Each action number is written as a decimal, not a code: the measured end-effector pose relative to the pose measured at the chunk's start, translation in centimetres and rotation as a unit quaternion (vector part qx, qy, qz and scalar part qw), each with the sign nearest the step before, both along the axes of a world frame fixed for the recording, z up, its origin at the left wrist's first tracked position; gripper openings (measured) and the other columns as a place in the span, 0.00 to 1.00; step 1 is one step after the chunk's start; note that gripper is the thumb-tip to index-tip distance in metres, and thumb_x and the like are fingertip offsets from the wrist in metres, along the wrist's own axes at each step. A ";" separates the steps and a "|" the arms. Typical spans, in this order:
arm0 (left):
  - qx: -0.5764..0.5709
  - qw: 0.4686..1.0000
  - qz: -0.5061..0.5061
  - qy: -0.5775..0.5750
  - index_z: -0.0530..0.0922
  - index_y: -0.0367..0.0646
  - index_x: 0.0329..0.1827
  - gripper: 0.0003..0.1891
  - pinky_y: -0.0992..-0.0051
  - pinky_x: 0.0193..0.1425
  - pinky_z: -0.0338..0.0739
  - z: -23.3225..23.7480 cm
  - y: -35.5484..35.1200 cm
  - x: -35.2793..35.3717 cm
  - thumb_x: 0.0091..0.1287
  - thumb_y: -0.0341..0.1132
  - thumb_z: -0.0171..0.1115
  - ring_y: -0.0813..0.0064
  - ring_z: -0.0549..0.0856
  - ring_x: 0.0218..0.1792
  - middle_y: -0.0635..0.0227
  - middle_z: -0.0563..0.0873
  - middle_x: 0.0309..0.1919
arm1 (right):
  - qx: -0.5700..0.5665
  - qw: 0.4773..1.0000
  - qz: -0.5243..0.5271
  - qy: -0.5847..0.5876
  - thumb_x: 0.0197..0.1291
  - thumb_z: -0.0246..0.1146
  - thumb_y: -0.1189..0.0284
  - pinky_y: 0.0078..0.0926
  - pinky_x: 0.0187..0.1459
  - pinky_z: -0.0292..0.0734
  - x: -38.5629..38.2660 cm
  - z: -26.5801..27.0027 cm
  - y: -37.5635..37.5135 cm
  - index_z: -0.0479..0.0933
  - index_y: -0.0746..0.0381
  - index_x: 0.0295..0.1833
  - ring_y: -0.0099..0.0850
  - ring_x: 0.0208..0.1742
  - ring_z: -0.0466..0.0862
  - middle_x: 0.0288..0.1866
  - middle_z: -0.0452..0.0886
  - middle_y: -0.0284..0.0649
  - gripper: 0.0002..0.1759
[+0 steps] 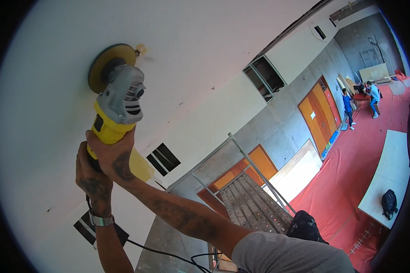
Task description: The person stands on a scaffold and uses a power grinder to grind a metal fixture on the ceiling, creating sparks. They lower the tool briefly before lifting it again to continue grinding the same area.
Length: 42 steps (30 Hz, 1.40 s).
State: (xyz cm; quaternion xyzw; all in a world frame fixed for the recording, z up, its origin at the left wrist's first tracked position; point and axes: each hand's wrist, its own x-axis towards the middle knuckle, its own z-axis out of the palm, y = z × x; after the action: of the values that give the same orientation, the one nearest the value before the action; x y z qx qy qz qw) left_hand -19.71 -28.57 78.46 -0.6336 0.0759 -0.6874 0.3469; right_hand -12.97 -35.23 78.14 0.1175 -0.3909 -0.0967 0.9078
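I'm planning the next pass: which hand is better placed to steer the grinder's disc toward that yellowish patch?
Probably the right. The right hand grips the angle grinder nearer its disc; the left hand holds lower, toward the cord.

Interior under construction: pale ceiling [191,41] with dark rectangular openings [265,78]; grey wall [282,118] containing an orange door [318,113]; red floor covering [323,177] beyond the door; white table [389,173] farther right of it.
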 end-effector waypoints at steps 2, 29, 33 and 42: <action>-0.003 1.000 0.007 -0.001 0.75 0.39 0.64 0.33 0.60 0.47 0.85 0.3 -0.1 -0.3 0.60 0.44 0.79 0.51 0.90 0.46 0.55 0.87 0.49 | -0.001 1.000 -0.002 0.004 0.57 0.75 0.74 0.33 0.54 0.82 -0.1 0.2 -0.2 0.61 0.65 0.67 0.32 0.51 0.83 0.53 0.78 0.42 0.37; 0.065 0.991 0.106 -0.041 0.78 0.39 0.61 0.32 0.60 0.40 0.88 2.3 0.0 0.6 0.63 0.54 0.75 0.56 0.91 0.40 0.58 0.90 0.45 | 0.012 0.999 -0.033 0.005 0.59 0.75 0.69 0.35 0.58 0.80 5.8 -0.3 3.7 0.66 0.63 0.67 0.34 0.55 0.82 0.55 0.80 0.41 0.34; 0.101 0.990 0.085 -0.059 0.78 0.39 0.59 0.33 0.61 0.39 0.88 2.7 1.4 0.7 0.62 0.55 0.76 0.58 0.91 0.39 0.59 0.90 0.45 | 0.008 0.999 -0.034 0.004 0.59 0.75 0.70 0.35 0.57 0.81 5.6 -0.7 3.9 0.67 0.63 0.66 0.34 0.54 0.82 0.55 0.80 0.40 0.33; -0.017 0.997 0.016 0.068 0.66 0.40 0.76 0.36 0.66 0.68 0.73 6.6 12.0 -0.1 0.69 0.45 0.67 0.62 0.78 0.65 0.57 0.77 0.67 | 0.020 0.999 -0.029 0.009 0.59 0.75 0.71 0.33 0.55 0.82 4.0 -0.6 4.5 0.69 0.63 0.64 0.33 0.52 0.83 0.53 0.81 0.39 0.31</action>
State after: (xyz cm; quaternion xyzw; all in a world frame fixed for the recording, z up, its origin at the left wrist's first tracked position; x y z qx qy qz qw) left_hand -19.85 -16.53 85.05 -0.6855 0.0777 -0.6384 0.3414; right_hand -8.97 -30.75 77.56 0.1238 -0.3838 -0.1318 0.9055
